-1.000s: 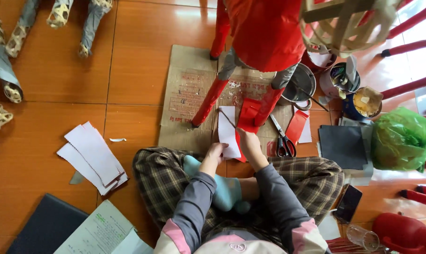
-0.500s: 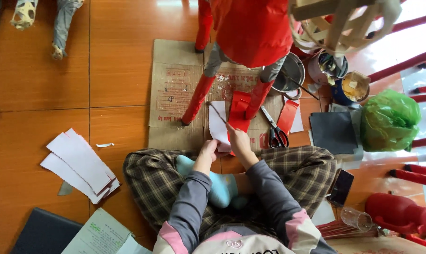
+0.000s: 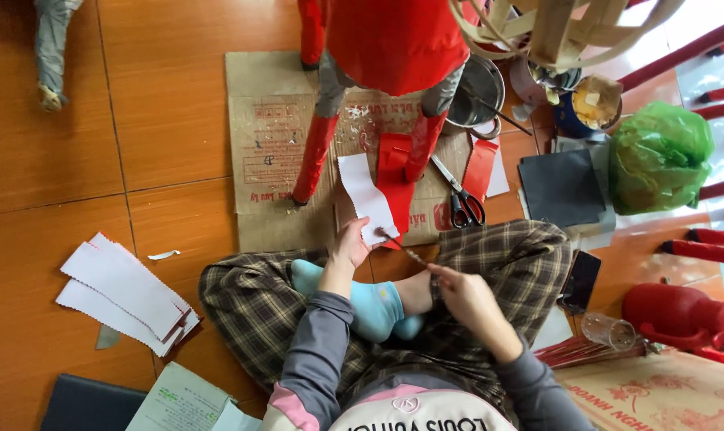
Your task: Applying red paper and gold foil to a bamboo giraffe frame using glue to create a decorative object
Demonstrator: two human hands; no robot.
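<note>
I sit cross-legged on the floor. My left hand (image 3: 350,247) pinches the near end of a white paper strip (image 3: 366,195) that lies on a sheet of cardboard (image 3: 258,120). Over my ankle, my right hand (image 3: 470,299) grips a thin stick (image 3: 410,254) whose far tip rests on the strip's near end. A red paper strip (image 3: 395,179) lies just right of the white one. Beyond them a red-covered figure on legs (image 3: 390,36) stands on the cardboard.
Scissors (image 3: 458,195) lie right of the red strip. A stack of white paper strips (image 3: 122,291) sits on the floor at left. At right are a metal pot (image 3: 478,88), a black sheet (image 3: 561,187), a green plastic bag (image 3: 657,156), a phone (image 3: 579,279) and a glass jar (image 3: 609,329).
My right hand has drawn back from the paper strip toward my lap, with the thin stick now reaching out to the strip. My left hand stays on the strip.
</note>
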